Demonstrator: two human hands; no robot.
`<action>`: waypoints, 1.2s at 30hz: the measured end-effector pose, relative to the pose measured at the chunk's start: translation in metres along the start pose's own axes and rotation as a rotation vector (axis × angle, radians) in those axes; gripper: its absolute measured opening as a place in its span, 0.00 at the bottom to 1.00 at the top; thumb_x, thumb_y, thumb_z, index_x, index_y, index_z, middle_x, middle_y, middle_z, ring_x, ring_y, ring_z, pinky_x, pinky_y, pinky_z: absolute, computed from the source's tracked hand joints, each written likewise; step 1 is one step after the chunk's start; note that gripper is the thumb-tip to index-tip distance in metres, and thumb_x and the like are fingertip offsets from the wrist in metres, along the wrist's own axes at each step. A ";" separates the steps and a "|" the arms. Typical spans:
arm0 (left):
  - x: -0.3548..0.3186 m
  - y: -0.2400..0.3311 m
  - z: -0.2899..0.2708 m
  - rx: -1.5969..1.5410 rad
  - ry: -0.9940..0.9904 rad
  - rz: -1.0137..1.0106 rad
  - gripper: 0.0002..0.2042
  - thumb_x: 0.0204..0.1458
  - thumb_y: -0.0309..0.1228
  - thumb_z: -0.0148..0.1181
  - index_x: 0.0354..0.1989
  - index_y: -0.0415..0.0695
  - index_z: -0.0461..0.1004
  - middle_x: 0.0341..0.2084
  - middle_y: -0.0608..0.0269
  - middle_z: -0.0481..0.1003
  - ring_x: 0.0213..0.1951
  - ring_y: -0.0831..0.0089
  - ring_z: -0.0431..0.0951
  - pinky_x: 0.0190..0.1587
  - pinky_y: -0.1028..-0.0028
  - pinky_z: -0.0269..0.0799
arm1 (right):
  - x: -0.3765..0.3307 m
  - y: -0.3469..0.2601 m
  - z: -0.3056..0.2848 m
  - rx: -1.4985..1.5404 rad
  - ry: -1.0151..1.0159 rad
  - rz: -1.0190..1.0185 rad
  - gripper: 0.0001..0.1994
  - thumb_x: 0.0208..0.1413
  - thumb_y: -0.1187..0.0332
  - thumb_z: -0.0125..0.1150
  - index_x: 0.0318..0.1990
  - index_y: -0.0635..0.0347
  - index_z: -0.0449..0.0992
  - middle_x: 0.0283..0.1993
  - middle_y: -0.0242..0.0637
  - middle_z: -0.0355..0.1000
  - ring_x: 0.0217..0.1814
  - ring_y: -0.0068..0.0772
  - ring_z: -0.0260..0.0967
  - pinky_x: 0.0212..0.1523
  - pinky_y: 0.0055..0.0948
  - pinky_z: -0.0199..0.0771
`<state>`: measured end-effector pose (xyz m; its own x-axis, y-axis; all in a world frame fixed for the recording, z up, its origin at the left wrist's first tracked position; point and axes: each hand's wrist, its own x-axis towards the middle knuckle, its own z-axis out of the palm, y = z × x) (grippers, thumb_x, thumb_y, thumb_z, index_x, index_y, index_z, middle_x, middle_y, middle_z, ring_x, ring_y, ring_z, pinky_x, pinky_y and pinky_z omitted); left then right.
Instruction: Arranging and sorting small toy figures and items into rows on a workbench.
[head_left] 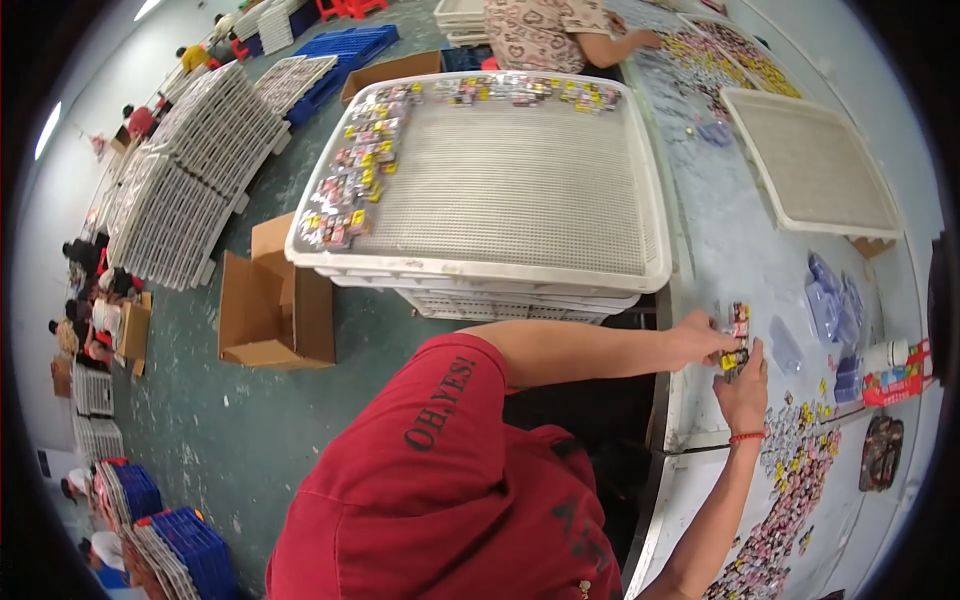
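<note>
Over the white worktable [705,410], my left hand [700,342] and my right hand [743,390] meet around a short row of small pieces [738,325] in red, yellow, white and dark colours. My left fingers close on the row from the left; the right fingers and thumb grip its lower end. The pieces are too small to name. A red bracelet circles my right wrist. Many similar loose pieces [800,490] lie heaped beside my right forearm. To the left, a white mesh tray [500,180] carries grouped pieces along its far and left edges.
More trays are stacked beneath the mesh tray. Another white tray [820,170] lies on the table, with clear plastic shells [835,300] nearer. An open cardboard box [275,310] stands on the green floor by tray stacks [190,170]. A co-worker [545,35] reaches over pieces at the far end.
</note>
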<state>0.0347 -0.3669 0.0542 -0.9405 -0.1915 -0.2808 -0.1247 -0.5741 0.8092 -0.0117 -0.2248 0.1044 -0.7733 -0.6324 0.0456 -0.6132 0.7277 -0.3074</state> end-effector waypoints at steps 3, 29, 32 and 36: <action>-0.027 0.037 -0.018 0.001 0.065 0.106 0.22 0.46 0.35 0.68 0.43 0.31 0.70 0.34 0.56 0.75 0.34 0.71 0.77 0.35 0.72 0.74 | 0.011 -0.041 -0.013 0.047 0.043 -0.102 0.46 0.37 0.71 0.70 0.65 0.68 0.49 0.56 0.58 0.61 0.58 0.60 0.60 0.56 0.44 0.65; -0.100 0.222 -0.404 -0.299 1.094 0.446 0.11 0.50 0.34 0.63 0.35 0.41 0.72 0.26 0.63 0.72 0.24 0.70 0.72 0.18 0.70 0.69 | -0.003 -0.056 0.028 0.264 0.057 -0.202 0.48 0.42 0.69 0.72 0.68 0.65 0.46 0.64 0.56 0.57 0.61 0.52 0.62 0.59 0.39 0.65; -0.089 0.229 -0.418 -0.338 1.124 0.378 0.09 0.51 0.36 0.61 0.35 0.44 0.73 0.27 0.63 0.73 0.24 0.68 0.74 0.20 0.68 0.71 | 0.000 -0.059 0.031 0.232 0.055 -0.226 0.48 0.42 0.69 0.72 0.68 0.64 0.45 0.64 0.56 0.57 0.61 0.52 0.62 0.59 0.40 0.65; -0.076 0.235 -0.437 -0.458 1.147 0.373 0.08 0.51 0.35 0.62 0.34 0.46 0.73 0.26 0.64 0.74 0.22 0.68 0.74 0.16 0.67 0.69 | 0.002 -0.063 0.031 0.239 0.026 -0.204 0.48 0.42 0.69 0.71 0.68 0.63 0.45 0.64 0.56 0.58 0.61 0.53 0.62 0.59 0.40 0.65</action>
<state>0.2153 -0.8351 0.0401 -0.0589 -0.8383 -0.5420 0.4192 -0.5135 0.7487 0.0309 -0.2801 0.0946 -0.6437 -0.7499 0.1523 -0.7032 0.5013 -0.5041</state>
